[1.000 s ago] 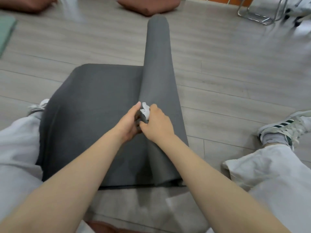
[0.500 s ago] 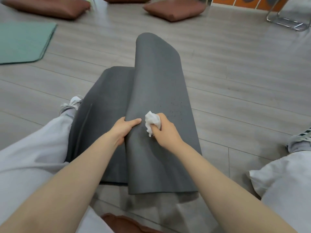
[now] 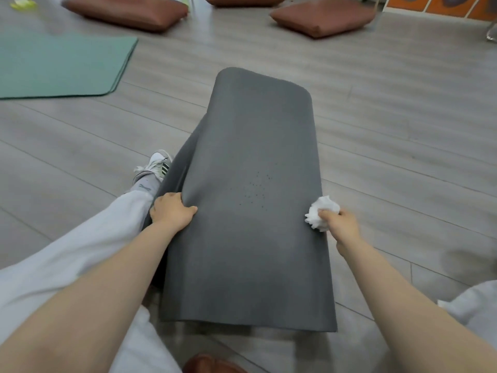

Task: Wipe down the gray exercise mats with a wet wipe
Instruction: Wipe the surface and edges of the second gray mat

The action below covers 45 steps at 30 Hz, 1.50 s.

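Note:
A gray exercise mat (image 3: 250,238) lies folded over on the wooden floor between my legs, its upper layer facing me, with small dark specks near its middle. My left hand (image 3: 172,211) grips the folded layer's left edge, thumb on top. At the mat's right edge, my right hand (image 3: 340,222) is closed around a crumpled white wet wipe (image 3: 321,212). The lower layer shows only as a strip along the left side.
A green mat (image 3: 59,65) lies flat at the far left. Brown floor cushions (image 3: 126,10) (image 3: 320,16) sit at the back. My left leg in white trousers and a sneaker (image 3: 156,165) lies beside the mat. Another brown cushion (image 3: 212,364) peeks at the bottom edge.
The folded layer has spread wider across the mat. My right hand slid right with the wipe to the mat's right edge. My left hand stayed on the left edge.

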Each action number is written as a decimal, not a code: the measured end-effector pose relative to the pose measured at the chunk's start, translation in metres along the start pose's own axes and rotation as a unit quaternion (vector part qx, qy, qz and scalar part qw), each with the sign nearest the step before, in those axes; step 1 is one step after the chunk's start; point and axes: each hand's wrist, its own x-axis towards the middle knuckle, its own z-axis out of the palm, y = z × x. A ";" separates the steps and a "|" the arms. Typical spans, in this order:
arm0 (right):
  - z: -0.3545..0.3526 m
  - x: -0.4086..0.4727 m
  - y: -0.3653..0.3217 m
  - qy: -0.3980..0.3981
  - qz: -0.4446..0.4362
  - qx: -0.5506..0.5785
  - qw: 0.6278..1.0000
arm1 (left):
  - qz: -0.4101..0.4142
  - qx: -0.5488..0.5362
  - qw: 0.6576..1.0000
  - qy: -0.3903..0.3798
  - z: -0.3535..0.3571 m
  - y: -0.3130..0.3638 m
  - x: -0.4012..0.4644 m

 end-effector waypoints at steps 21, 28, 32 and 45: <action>0.012 0.034 0.039 -0.173 0.185 -0.006 0.967 | 0.012 0.010 1.000 -0.004 0.012 -0.017 0.018; 0.014 0.021 0.021 -0.118 0.072 0.030 0.990 | 0.043 -0.040 0.997 0.050 0.018 -0.011 0.004; -0.016 0.029 -0.002 -0.055 0.015 0.012 0.998 | 0.077 -0.105 0.990 0.054 0.025 0.019 -0.014; -0.205 0.030 -0.061 0.236 -0.098 -0.221 0.941 | 0.212 -0.273 0.935 -0.075 0.134 0.251 -0.085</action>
